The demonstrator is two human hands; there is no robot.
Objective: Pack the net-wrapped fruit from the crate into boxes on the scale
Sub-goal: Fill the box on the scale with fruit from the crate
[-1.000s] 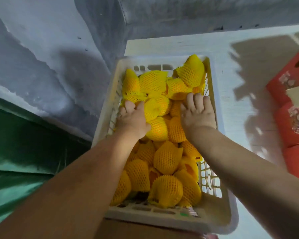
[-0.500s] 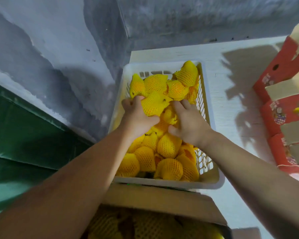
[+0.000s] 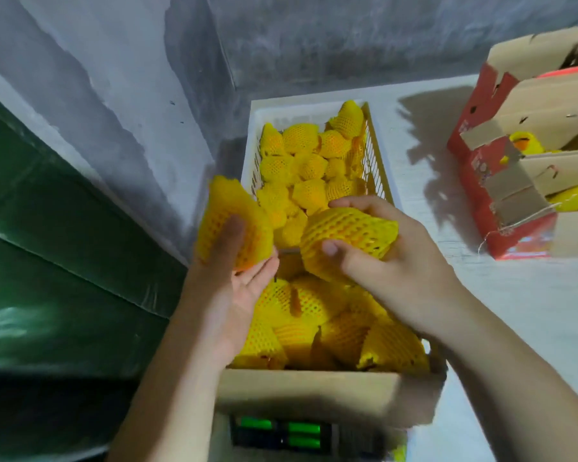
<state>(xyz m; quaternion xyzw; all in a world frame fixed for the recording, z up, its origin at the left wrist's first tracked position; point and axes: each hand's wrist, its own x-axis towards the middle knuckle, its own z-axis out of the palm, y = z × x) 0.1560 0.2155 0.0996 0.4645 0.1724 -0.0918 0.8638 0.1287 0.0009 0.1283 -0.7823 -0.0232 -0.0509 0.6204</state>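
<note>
A white plastic crate (image 3: 389,188) on the table holds several fruits in yellow foam net. Nearer to me a cardboard box (image 3: 314,391) filled with more netted fruit stands on a scale (image 3: 281,435) with green digits. My left hand (image 3: 234,288) holds one netted fruit (image 3: 227,208) above the box's left edge, palm up with the thumb across it. My right hand (image 3: 391,261) grips a second netted fruit (image 3: 351,235) over the box, between crate and box.
Red and brown cartons (image 3: 514,181) with open flaps stand at the right, one showing yellow fruit inside. A grey wall rises behind the crate. A green sheet (image 3: 47,261) lies at the left. White tabletop (image 3: 531,328) shows between box and cartons.
Both hands have each lifted a netted fruit out of the crate and drawn it back toward me over the box. The view has tilted down, showing the box and scale.
</note>
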